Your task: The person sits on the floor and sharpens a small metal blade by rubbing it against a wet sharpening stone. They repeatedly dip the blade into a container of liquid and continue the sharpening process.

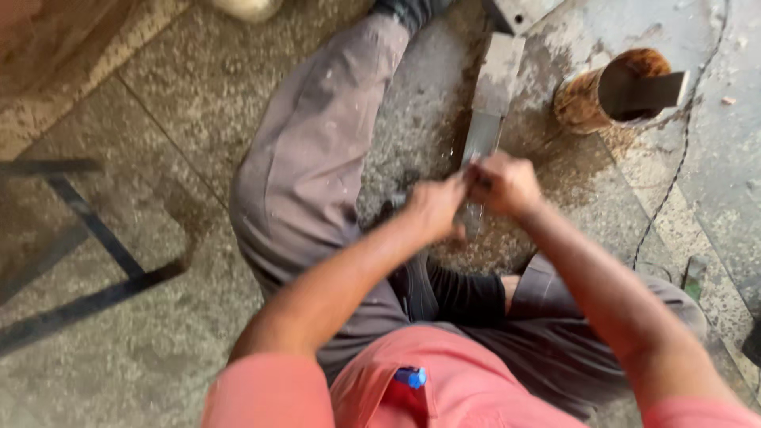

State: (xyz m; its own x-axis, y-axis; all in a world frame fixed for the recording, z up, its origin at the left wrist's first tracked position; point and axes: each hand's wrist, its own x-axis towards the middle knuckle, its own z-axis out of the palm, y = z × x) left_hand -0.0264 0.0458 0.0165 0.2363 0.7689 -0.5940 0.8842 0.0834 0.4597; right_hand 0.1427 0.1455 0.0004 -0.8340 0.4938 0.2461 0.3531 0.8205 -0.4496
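The person sits on the stone floor (158,333) with one leg stretched forward, and both hands meet in front of the body, at the near end of a long flat metal bar (490,111). The bar lies on the floor and its long axis runs away from the person, from the hands up toward the far edge of the floor, leaning a little to the right. So the bar extends straight ahead of the hands, not across them.

The right hand (506,184) is closed around the near end of the bar. The left hand (432,208) is just beside it, touching or almost touching, with fingers curled as if it holds something small and dark; the picture is blurred there, so I cannot tell what it is. Both hands are about equally near to the bar end, the right one slightly further forward.

To the right of the bar, near but apart, stands a rusty round can (590,99) with a dark flat piece (646,91) resting in it. A thin wire (674,182) runs along the floor on the right. A dark metal frame (87,238) lies at the left side, well apart.
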